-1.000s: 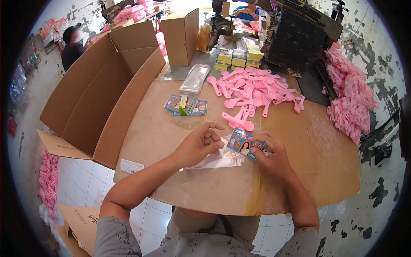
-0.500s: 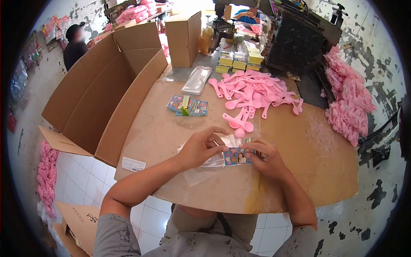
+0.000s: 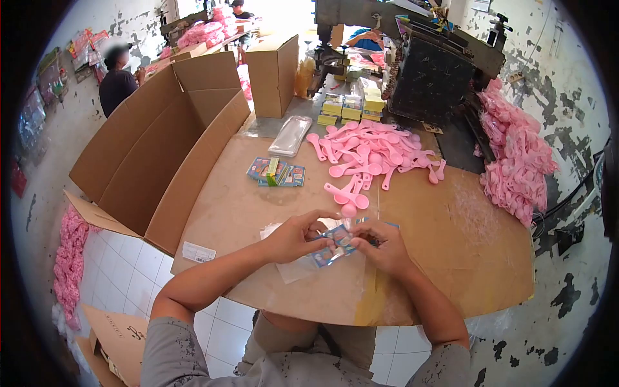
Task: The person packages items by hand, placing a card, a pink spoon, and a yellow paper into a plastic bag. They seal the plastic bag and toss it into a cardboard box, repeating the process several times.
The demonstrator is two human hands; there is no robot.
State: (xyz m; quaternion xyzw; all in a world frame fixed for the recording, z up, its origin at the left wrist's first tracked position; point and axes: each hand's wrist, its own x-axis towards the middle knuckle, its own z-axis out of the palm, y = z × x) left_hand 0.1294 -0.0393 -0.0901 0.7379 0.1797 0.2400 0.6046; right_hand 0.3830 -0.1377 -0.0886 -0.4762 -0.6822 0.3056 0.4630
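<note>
Between my hands a blue printed card lies tilted with clear, shiny plastic over at least part of it. My left hand pinches its left side, thumb against the plastic. My right hand grips the right side of the card between thumb and fingers. Under the hands, clear plastic bags lie on the cardboard tabletop. Just beyond my fingertips sit a few pink measuring spoons, apart from the larger pile of pink spoons.
A bundle of blue cards and a stack of clear bags lie at mid-table. Yellow-edged card stacks stand behind. A large open carton is at left, a black machine at right. A person is at far left.
The card has gone from lying fairly level to tilted, its left end lower, with plastic now glinting over it. Both hands remain on it. The camera view has shifted slightly.
</note>
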